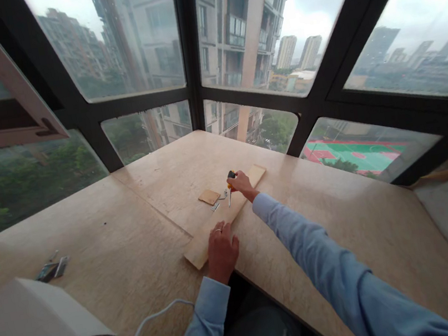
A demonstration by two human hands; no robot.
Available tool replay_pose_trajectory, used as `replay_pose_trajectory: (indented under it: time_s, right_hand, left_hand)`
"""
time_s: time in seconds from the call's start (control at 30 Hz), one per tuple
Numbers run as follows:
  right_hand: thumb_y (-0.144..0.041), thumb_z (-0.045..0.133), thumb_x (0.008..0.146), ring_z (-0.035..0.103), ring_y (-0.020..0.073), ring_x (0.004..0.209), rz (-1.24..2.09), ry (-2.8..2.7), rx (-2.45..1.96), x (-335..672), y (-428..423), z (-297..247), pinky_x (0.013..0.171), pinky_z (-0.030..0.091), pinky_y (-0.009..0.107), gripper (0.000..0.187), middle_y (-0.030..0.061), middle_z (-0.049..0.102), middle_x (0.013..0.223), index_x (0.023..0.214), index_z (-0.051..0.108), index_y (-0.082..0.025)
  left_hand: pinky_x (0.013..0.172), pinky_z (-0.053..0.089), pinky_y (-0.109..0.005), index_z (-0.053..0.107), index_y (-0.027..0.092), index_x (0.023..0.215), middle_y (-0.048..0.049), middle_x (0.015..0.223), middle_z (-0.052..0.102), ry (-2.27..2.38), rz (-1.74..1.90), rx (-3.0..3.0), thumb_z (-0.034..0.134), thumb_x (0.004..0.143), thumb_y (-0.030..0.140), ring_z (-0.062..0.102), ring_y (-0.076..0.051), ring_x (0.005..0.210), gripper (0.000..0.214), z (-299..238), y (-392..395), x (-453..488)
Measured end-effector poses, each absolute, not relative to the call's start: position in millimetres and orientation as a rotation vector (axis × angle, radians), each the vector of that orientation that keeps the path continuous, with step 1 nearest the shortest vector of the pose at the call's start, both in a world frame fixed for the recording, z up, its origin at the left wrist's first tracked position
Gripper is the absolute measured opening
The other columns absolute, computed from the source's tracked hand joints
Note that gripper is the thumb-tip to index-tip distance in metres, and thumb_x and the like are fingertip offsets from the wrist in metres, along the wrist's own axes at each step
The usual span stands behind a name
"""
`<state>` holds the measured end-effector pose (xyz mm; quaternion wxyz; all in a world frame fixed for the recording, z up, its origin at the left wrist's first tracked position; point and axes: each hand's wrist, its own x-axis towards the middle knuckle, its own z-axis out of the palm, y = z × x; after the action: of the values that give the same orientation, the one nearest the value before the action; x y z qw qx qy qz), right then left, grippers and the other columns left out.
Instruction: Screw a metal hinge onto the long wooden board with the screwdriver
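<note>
A long, light wooden board (202, 246) lies at a slant across the tabletop. My left hand (222, 251) rests on its near part, fingers stretched over the wood and the thumb apart. Farther along, my right hand (242, 183) grips a screwdriver (229, 197) by its black and yellow handle. The metal shaft points down toward the board; whether the tip touches it I cannot tell. Just left of the screwdriver are small metal pieces (215, 207), too small to name exactly. Beside them lies a small square piece of wood (209, 196).
A white box (42, 335) stands at the near left, with small metal items (54, 268) behind it. A white cable (145, 319) runs along the near edge of the table (136, 254). Windows rise behind the tabletop.
</note>
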<state>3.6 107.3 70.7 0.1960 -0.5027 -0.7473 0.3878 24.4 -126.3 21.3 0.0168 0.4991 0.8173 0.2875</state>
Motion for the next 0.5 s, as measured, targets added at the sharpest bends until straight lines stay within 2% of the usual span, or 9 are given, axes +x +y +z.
replay_pose_trajectory:
  time_s: [0.1, 0.23, 0.4, 0.5]
  right_hand:
    - [-0.028, 0.067, 0.089, 0.072, 0.0209, 0.086, 1.008, -2.213, -1.495, -28, 108, 70, 0.073, 0.060, 0.033, 0.035, 0.0155, 0.071, 0.108, 0.116, 0.060, -0.008]
    - [-0.032, 0.065, 0.094, 0.066, 0.0241, 0.109, 0.862, -2.379, -1.531, -47, 97, 62, 0.092, 0.055, 0.044, 0.033, 0.0118, 0.066, 0.122, 0.120, 0.061, -0.013]
    - [-0.034, 0.062, 0.095, 0.063, 0.0254, 0.113, 0.749, -2.511, -1.539, -53, 88, 64, 0.096, 0.052, 0.047, 0.037, 0.0119, 0.063, 0.128, 0.126, 0.059, -0.014]
    - [-0.028, 0.062, 0.094, 0.064, 0.0279, 0.115, 0.702, -2.564, -1.497, -48, 90, 70, 0.096, 0.052, 0.044, 0.038, 0.0182, 0.064, 0.127, 0.126, 0.058, -0.009]
  left_hand:
    - [0.106, 0.048, -0.046, 0.061, 0.014, 0.125, -0.0181, 0.129, 0.064, 2.503, 1.057, 1.538, 0.048, 0.091, 0.020, 0.059, -0.029, 0.123, 0.036, 23, -132, 36]
    - [0.100, 0.053, -0.047, 0.060, 0.020, 0.127, -0.0170, 0.129, 0.064, 2.408, 1.133, 1.539, 0.050, 0.090, 0.018, 0.061, -0.030, 0.121, 0.038, 20, -144, 58]
    - [0.100, 0.053, -0.048, 0.060, 0.022, 0.132, -0.0157, 0.129, 0.064, 2.221, 1.362, 1.482, 0.047, 0.094, 0.026, 0.061, -0.030, 0.121, 0.041, 50, -162, 83]
    - [0.084, 0.061, -0.041, 0.061, 0.031, 0.133, -0.0109, 0.117, 0.070, 2.029, 1.469, 1.365, 0.047, 0.096, 0.037, 0.069, -0.025, 0.099, 0.040, 82, -186, 91]
